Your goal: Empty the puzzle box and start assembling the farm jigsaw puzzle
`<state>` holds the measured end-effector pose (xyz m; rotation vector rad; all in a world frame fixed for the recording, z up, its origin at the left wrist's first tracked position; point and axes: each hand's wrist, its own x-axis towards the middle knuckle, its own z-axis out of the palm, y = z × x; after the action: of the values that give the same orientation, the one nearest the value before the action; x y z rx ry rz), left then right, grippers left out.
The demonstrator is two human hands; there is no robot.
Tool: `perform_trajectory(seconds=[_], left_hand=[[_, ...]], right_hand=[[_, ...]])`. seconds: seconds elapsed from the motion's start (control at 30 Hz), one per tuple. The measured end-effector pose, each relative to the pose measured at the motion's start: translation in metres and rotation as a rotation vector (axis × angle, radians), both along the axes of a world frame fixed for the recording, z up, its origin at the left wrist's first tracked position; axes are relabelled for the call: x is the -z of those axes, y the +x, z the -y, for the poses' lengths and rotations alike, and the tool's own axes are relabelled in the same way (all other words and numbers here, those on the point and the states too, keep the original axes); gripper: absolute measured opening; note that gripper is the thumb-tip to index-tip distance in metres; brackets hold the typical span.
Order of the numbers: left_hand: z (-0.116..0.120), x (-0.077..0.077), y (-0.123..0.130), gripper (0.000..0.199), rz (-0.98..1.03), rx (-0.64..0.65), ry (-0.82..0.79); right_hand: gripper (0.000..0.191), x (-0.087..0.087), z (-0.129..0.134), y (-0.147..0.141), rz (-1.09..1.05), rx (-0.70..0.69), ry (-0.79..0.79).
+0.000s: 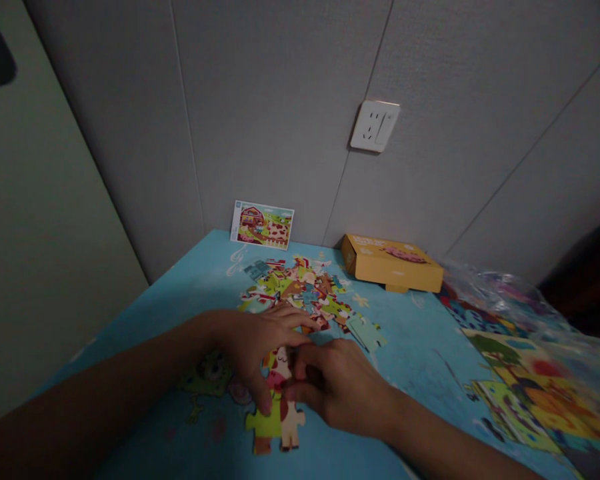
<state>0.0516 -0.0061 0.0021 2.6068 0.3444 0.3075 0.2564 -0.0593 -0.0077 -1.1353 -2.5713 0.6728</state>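
Observation:
A few joined jigsaw puzzle pieces lie on the blue tabletop close to me, showing a pink-nosed cow's face, cream legs and green ground. My left hand arches over their upper left side. Its thumb presses on the green part and its fingers reach across the top, holding the pieces down. From the right, my right hand is closed, thumb and curled forefinger pinching at the right edge of the cow pieces. What sits between those fingertips is partly hidden. Just beyond my hands lies a heap of loose puzzle pieces.
A farm picture card leans on the wall at the back. A yellow box stands at the back right. Clear plastic wrapping and colourful printed sheets lie along the right side. A socket is on the wall.

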Motion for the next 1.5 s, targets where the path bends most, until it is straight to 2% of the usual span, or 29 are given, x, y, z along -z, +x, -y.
perform_trajectory(seconds=[0.1, 0.2, 0.4, 0.6, 0.7, 0.97, 1.1, 1.23, 1.33, 1.5], left_hand=[[0.001, -0.002, 0.000, 0.080, -0.074, -0.004, -0.004], [0.000, -0.001, 0.000, 0.090, -0.049, 0.001, -0.009], [-0.001, 0.004, 0.000, 0.093, -0.049, -0.007, -0.038], [-0.002, 0.000, 0.002, 0.077, -0.084, -0.006, -0.063], [-0.004, -0.002, 0.003, 0.083, -0.167, 0.006, -0.093], [-0.004, -0.002, 0.002, 0.093, -0.200, -0.009, -0.100], [-0.006, -0.001, 0.002, 0.102, -0.201, 0.009, -0.085], [-0.006, -0.001, 0.002, 0.104, -0.208, -0.002, -0.087], [-0.005, -0.002, 0.002, 0.098, -0.222, -0.014, -0.099], [-0.003, -0.004, 0.003, 0.073, -0.195, -0.011, -0.085]], right_hand=[[0.022, -0.001, 0.000, 0.001, 0.017, -0.011, 0.001], [0.022, -0.002, 0.001, 0.002, 0.031, -0.056, 0.003], [0.028, 0.000, 0.001, 0.001, -0.005, -0.055, -0.004], [0.014, -0.002, -0.005, 0.008, -0.085, 0.016, -0.014], [0.021, -0.005, -0.005, 0.010, -0.091, 0.072, -0.025], [0.022, -0.008, 0.003, 0.004, 0.065, 0.009, 0.007], [0.037, -0.017, 0.016, 0.001, 0.065, -0.042, -0.014], [0.045, -0.020, 0.028, -0.009, 0.138, 0.015, -0.081], [0.046, -0.018, 0.030, -0.015, 0.156, 0.065, -0.137], [0.038, -0.022, 0.026, -0.007, 0.120, 0.008, -0.045]])
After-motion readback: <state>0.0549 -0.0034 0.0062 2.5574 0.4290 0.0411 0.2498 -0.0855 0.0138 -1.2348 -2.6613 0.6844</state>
